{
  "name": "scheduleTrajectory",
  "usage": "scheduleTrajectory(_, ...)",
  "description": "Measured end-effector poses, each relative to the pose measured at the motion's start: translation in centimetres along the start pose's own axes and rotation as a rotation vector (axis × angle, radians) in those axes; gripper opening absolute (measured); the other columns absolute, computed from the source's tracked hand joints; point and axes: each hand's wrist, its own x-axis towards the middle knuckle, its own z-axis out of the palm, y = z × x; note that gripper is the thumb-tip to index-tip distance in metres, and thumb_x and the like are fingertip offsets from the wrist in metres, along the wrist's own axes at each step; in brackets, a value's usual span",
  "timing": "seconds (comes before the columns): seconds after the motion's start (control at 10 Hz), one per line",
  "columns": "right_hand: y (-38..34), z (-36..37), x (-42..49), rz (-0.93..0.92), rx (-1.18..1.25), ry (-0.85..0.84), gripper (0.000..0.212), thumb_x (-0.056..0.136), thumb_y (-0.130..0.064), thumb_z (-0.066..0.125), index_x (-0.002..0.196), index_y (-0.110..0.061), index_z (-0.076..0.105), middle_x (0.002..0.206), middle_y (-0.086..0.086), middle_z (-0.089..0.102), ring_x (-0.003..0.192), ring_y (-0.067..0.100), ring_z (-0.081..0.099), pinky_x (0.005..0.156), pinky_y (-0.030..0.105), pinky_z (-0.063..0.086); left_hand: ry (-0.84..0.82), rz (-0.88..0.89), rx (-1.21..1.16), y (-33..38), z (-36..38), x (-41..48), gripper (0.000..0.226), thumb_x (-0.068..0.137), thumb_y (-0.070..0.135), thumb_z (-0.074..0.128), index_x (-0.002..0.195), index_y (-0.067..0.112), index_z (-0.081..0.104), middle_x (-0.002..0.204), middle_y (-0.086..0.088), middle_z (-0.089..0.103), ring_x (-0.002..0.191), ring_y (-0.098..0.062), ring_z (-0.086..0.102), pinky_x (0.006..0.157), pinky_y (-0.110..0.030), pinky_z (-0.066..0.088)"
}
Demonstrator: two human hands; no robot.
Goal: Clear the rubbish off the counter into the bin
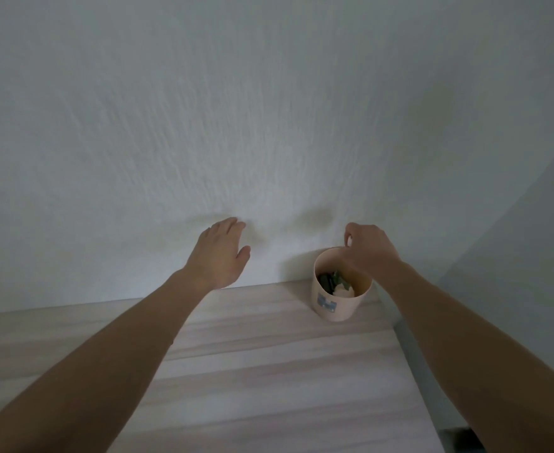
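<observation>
Facing a bare white wall [269, 109], with a pale wood-grain counter [269, 371] running up to it. Judged close to done: the only rubbish in sight already lies in the bin [334, 305]. Bin parked at the back right of the counter, just beside the wall and near the right edge, with a dark gap [432, 371] beyond it.

Left hand [218, 253] held above the counter's back edge, in front of the wall, fingers straight, thumb out, gripping nothing. Right hand [367, 250] poised over the bin's far rim, fingers curled, thumb and forefinger tips drawn together. A pale speck there, but cannot tell whether a pinched scrap or only a nail.

Biggest worry: knocking the bin with the right wrist, which crosses directly above the rim. Looks light, so a nudge rightward might send it off the edge and spill everything. Lesser worry: letting go of any scrap too far back, so that it lands between rim and wall, not inside.

Stands upright, long axis vertical, mouth facing straight up, blue-grey printed mark turned toward the camera. Inside, dark green pieces and a crumpled white lump [334, 284], heaped low with no clear direction.
</observation>
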Motion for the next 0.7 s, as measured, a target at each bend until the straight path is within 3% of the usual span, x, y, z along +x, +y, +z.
scheduleTrajectory(0.2, 0.9, 2.7, 2.3, -0.018, -0.060, -0.066, 0.004, 0.086, -0.019, 0.053, 0.088, -0.022, 0.055, 0.088, -0.001, 0.057, 0.082, 0.018, 0.054, 0.066, 0.029, 0.044, 0.024, 0.019, -0.029, -0.7, 1.5, 0.8, 0.049, 0.095, 0.027, 0.047, 0.140, 0.009, 0.041, 0.147, -0.012, 0.041, 0.136, -0.030, 0.037, 0.110, -0.043, 0.034)
scheduleTrajectory(0.4, 1.4, 4.0, 2.9, -0.040, -0.081, -0.105, 0.014, 0.089, -0.021, 0.053, 0.102, -0.025, 0.056, 0.096, -0.002, 0.055, 0.085, 0.017, 0.053, 0.070, 0.029, 0.042, 0.039, 0.031, -0.044, -0.7, 2.0, 1.0, 0.047, 0.095, 0.026, 0.048, 0.139, 0.011, 0.043, 0.146, -0.011, 0.042, 0.135, -0.029, 0.038, 0.108, -0.043, 0.035)
scheduleTrajectory(0.7, 1.4, 3.3, 2.0, -0.016, -0.024, -0.105, 0.048, 0.088, -0.029, 0.055, 0.136, -0.025, 0.048, 0.126, 0.001, 0.054, 0.107, 0.021, 0.052, 0.082, 0.033, 0.044, 0.068, 0.037, -0.042, -0.5, 1.8, 1.0, 0.046, 0.094, 0.025, 0.049, 0.138, 0.010, 0.044, 0.144, -0.010, 0.045, 0.132, -0.029, 0.041, 0.106, -0.043, 0.037)
